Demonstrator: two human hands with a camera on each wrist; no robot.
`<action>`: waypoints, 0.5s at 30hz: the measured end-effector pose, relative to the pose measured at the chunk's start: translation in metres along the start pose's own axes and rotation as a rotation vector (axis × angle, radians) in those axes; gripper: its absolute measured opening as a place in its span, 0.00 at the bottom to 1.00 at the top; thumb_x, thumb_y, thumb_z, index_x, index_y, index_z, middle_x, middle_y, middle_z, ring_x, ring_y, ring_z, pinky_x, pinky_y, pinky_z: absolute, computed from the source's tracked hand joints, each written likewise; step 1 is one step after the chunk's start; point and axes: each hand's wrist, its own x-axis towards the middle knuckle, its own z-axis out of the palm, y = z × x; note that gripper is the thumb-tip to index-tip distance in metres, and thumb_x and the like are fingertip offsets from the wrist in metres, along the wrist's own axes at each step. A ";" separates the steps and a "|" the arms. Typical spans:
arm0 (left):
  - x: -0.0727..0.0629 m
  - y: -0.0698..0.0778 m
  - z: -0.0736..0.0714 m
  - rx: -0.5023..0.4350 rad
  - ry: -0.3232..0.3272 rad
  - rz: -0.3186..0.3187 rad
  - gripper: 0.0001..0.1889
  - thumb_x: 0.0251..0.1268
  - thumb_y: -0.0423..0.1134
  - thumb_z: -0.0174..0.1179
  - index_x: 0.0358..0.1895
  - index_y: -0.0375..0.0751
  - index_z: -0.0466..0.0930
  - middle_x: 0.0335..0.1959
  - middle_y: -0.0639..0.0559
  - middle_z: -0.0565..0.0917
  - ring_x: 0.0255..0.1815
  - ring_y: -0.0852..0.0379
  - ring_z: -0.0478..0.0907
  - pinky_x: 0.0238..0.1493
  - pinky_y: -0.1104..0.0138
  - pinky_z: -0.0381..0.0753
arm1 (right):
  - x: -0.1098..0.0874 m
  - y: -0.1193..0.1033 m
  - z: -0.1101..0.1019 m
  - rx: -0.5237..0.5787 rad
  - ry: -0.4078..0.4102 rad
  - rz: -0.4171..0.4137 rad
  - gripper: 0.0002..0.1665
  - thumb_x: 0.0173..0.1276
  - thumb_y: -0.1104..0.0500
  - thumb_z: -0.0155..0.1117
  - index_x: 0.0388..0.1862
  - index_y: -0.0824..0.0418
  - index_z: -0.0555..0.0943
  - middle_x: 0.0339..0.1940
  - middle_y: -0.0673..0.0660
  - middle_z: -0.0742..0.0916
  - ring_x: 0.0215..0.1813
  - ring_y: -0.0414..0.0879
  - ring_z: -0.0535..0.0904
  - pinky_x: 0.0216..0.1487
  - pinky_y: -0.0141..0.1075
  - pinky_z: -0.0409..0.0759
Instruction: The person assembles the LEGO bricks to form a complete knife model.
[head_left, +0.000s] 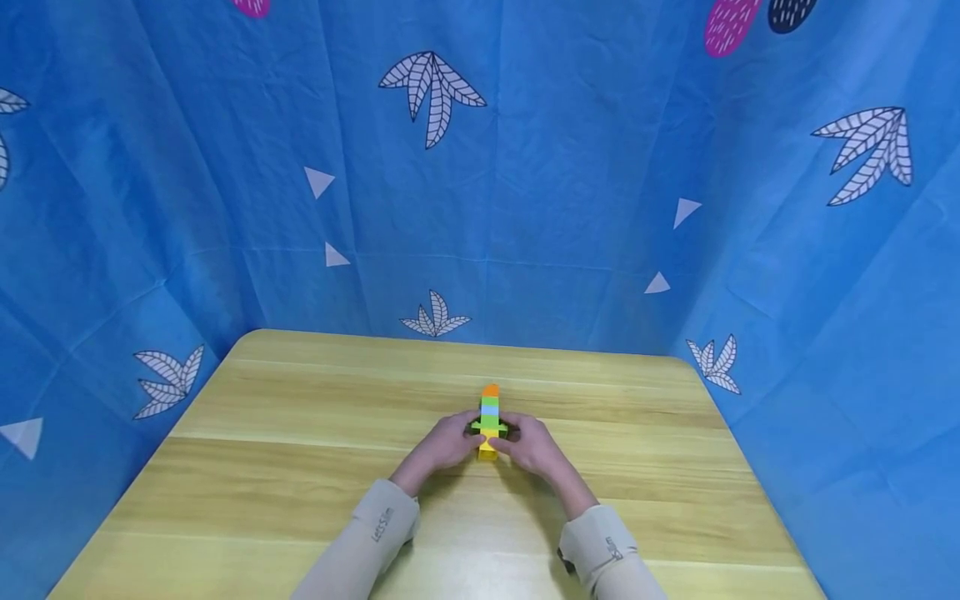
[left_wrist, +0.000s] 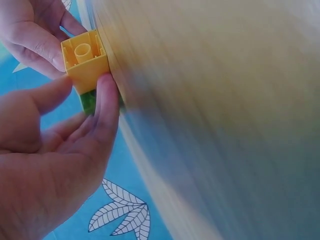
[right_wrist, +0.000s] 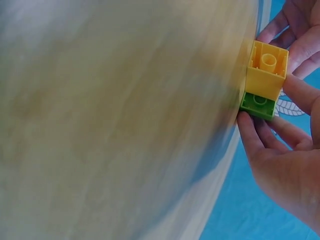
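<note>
A toy-brick build (head_left: 490, 410) lies lengthwise near the middle of the table, pointing away from me. From its far end it runs orange, green, light blue, a wider green crosspiece, then a yellow brick (left_wrist: 89, 74) at the near end, whose hollow underside faces me. My left hand (head_left: 450, 440) grips it from the left, thumb and a finger against the yellow brick. From the opposite side my right hand (head_left: 532, 444) holds it, thumb at the yellow brick and fingers by the green brick (right_wrist: 258, 105). Parts of the crosspiece are hidden behind fingers.
The light wooden table (head_left: 300, 475) has rounded far corners. A blue patterned curtain (head_left: 570, 167) hangs behind it and along both sides.
</note>
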 end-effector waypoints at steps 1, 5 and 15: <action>0.000 0.000 0.000 -0.007 -0.002 0.005 0.26 0.78 0.37 0.57 0.75 0.35 0.68 0.72 0.34 0.74 0.74 0.34 0.70 0.75 0.41 0.69 | -0.001 0.000 0.000 0.001 0.001 0.004 0.32 0.72 0.60 0.70 0.71 0.69 0.74 0.60 0.68 0.85 0.56 0.57 0.85 0.55 0.46 0.88; 0.002 -0.003 0.002 -0.018 0.006 0.014 0.26 0.81 0.42 0.55 0.76 0.38 0.67 0.73 0.36 0.74 0.74 0.35 0.71 0.74 0.41 0.70 | -0.004 0.002 -0.004 0.017 0.004 0.006 0.33 0.72 0.58 0.70 0.72 0.68 0.74 0.63 0.67 0.84 0.59 0.59 0.84 0.59 0.49 0.86; -0.021 -0.027 -0.047 0.266 0.091 0.085 0.32 0.84 0.58 0.42 0.81 0.45 0.59 0.81 0.42 0.63 0.81 0.37 0.61 0.81 0.40 0.57 | -0.016 0.007 -0.029 -0.102 0.056 -0.030 0.38 0.74 0.54 0.68 0.78 0.62 0.68 0.71 0.64 0.80 0.71 0.63 0.76 0.71 0.59 0.75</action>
